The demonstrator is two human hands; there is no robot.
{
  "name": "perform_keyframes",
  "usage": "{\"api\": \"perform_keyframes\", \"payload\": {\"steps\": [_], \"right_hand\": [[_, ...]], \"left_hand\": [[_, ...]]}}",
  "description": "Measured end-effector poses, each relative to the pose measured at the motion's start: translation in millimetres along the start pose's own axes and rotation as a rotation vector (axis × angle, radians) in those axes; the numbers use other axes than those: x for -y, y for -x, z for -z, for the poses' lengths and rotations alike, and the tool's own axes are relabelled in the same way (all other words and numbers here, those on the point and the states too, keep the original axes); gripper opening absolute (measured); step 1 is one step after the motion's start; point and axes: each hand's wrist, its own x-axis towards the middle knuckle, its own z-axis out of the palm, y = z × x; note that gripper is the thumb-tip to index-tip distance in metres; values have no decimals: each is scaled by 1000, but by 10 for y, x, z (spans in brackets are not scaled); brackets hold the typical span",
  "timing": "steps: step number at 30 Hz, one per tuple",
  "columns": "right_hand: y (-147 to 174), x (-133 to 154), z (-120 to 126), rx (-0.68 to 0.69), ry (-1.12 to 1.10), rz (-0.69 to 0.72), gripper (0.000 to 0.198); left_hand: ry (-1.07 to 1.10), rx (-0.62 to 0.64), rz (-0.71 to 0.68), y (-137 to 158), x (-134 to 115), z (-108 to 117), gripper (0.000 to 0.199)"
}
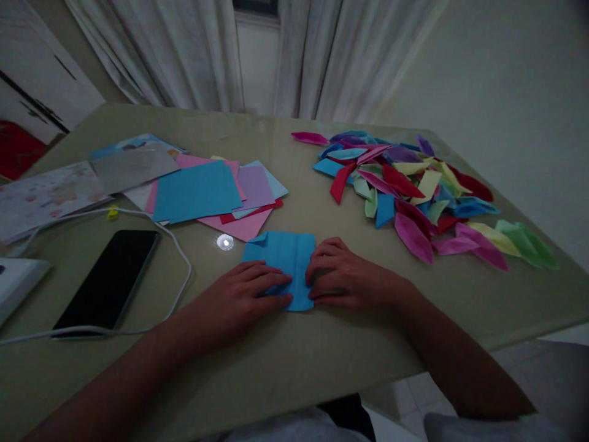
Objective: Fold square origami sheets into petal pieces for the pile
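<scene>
A blue sheet of origami paper [281,252] lies on the table in front of me, creased lengthwise, with a small fold at its upper left corner. My left hand [251,294] rests flat over its lower left part, fingers stretched out. At the sheet's right edge, the curled fingers of my right hand [340,276] grip the paper. The fingertips hide part of that edge.
Folded paper pieces [405,184] in many colours form a pile at the right. Flat coloured sheets [197,190] lie at the back left. A phone [110,282], a white cable [186,270] and a white box-like device [21,282] occupy the left side of the table [294,368].
</scene>
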Motion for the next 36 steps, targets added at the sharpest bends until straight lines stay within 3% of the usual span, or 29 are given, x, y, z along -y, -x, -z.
{"api": "perform_keyframes", "payload": {"steps": [4,9,12,16,36], "right_hand": [[-48,1,-101,-16,-71,4,15],[-105,25,-185,-33,-166,-89,20],[-118,42,-223,-90,-145,-149,19],[-125,44,-267,-140,-124,-200,17],[-130,57,-292,-170,-142,-302,19]], "left_hand": [[48,28,9,1,-27,30,49],[85,24,-4,-14,-68,61,53],[93,44,-5,-19,-86,73,57],[53,63,2,-33,-102,83,48],[36,90,31,-51,-134,84,44]]}}
